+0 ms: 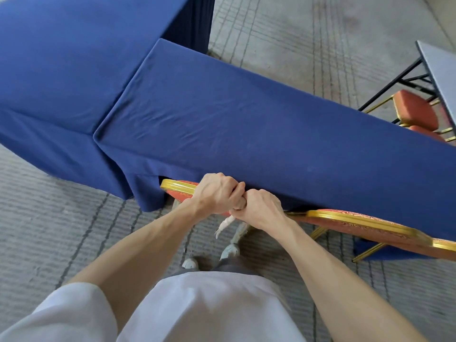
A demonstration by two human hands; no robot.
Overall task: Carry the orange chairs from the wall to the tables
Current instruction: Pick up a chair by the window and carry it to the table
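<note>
The left grip [217, 193] and the right grip [261, 208] touched side by side. Both were clenched around the top of an orange chair [176, 189], right at the blue counter [246, 124].

Floor: grey carpet [320, 45], dark line-grid pattern, worn. Two blue-draped counters [234, 124] set end to end at an angle, cloth to floor. Upper right: bare grey counter [441, 67] on black folding legs [394, 77]. Light flat, even.
</note>
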